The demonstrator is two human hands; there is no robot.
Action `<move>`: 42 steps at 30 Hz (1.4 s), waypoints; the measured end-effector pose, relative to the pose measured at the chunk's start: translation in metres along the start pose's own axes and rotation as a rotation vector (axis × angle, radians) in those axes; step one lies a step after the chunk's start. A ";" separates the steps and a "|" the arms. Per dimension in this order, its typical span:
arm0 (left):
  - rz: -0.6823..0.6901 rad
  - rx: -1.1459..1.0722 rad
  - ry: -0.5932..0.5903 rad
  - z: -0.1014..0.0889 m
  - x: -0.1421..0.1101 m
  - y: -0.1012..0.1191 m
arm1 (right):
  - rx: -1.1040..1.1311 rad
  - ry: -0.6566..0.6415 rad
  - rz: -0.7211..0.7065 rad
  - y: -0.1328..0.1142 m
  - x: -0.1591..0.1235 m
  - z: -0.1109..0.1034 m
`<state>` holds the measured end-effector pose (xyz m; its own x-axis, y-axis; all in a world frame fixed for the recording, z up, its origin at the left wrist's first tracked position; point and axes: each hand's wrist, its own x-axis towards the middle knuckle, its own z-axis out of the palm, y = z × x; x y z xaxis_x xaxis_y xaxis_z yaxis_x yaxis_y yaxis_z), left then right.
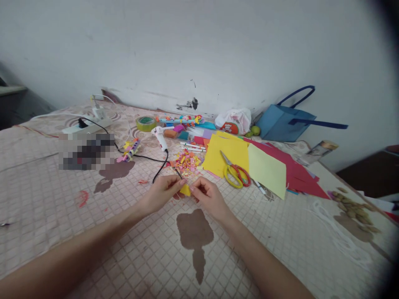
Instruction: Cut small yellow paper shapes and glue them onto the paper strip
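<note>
Both hands meet over the middle of the table around a small yellow piece [186, 190] that looks like craft foam or paper. My left hand [163, 192] is closed, its thumb and fingers pinching the piece's upper left side. At its right edge, my right hand [209, 198] is also closed in a pinch, fingertips against the piece. Just beyond the hands lies a pile of colourful scraps [187, 162]. A white glue gun [160, 138] with a black cord rests behind it. Scissors [236, 173] with yellow and red handles lie on yellow sheets [218, 153] to the right.
A power strip [89, 124] and a decorated purple piece [132, 150] are at left. Green tape [146, 123] and white markers [193, 147] lie behind. A pale sheet [268, 170], red sheets [296, 172], a blue bag [283, 122], a jar [322, 150] and white cord [339, 238] occupy the right.
</note>
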<state>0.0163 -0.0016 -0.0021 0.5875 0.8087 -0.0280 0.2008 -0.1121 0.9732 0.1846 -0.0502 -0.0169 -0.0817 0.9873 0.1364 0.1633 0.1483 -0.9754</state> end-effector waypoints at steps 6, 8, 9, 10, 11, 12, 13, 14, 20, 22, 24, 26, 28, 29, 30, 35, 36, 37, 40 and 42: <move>-0.007 -0.053 0.000 -0.005 0.004 -0.003 | 0.138 0.029 0.040 0.006 0.001 0.004; 0.020 -0.040 -0.013 -0.007 0.004 -0.004 | 0.146 -0.009 0.046 0.005 0.001 0.005; 0.028 -0.036 -0.020 -0.007 0.004 -0.004 | 0.138 -0.031 0.051 0.005 0.000 0.005; 0.032 -0.034 -0.022 -0.006 0.004 -0.004 | 0.127 -0.049 0.054 0.004 0.000 0.004; 0.030 -0.035 -0.014 -0.005 0.004 -0.003 | 0.118 -0.057 0.055 0.004 0.000 0.004; 0.021 -0.042 0.002 -0.004 0.003 -0.003 | 0.116 -0.050 0.054 0.004 0.000 0.004; 0.008 -0.057 0.022 -0.003 0.003 -0.001 | 0.124 -0.027 0.051 0.004 0.000 0.005; -0.006 -0.079 0.036 -0.001 0.002 -0.001 | 0.141 0.008 0.047 0.004 -0.001 0.006; -0.089 -0.203 0.041 0.003 0.001 0.000 | 0.052 0.047 0.039 0.008 0.002 0.008; -0.117 -0.223 0.056 0.002 0.002 -0.001 | -0.259 0.090 0.024 0.008 0.007 -0.006; -0.144 -0.237 0.059 0.000 0.002 0.000 | -0.591 0.241 0.020 0.010 0.013 -0.032; -0.161 -0.250 0.055 -0.001 0.002 0.000 | -0.726 0.386 0.046 0.013 0.018 -0.064; -0.171 -0.257 0.050 -0.002 0.003 -0.001 | -0.855 0.514 0.089 0.018 0.020 -0.096; -0.171 -0.257 0.047 -0.002 0.003 -0.002 | -0.905 0.554 0.118 0.021 0.020 -0.109; -0.168 -0.254 0.047 -0.002 0.004 -0.003 | -0.945 0.576 0.149 0.025 0.019 -0.120; -0.157 -0.236 0.061 -0.004 0.006 -0.007 | -1.006 0.555 0.272 0.043 0.017 -0.139; -0.156 -0.235 0.064 -0.005 0.006 -0.007 | -1.000 0.553 0.284 0.044 0.017 -0.138; -0.153 -0.236 0.067 -0.005 0.007 -0.007 | -0.989 0.558 0.291 0.045 0.017 -0.137; -0.145 -0.235 0.076 -0.007 0.007 -0.006 | -0.923 0.598 0.285 0.042 0.017 -0.133; -0.146 -0.238 0.077 -0.007 0.006 -0.004 | -0.848 0.633 0.248 0.034 0.017 -0.130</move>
<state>0.0134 0.0081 -0.0044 0.5028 0.8489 -0.1630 0.0835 0.1400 0.9866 0.3162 -0.0205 -0.0251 0.5296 0.8095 0.2535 0.7508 -0.3083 -0.5842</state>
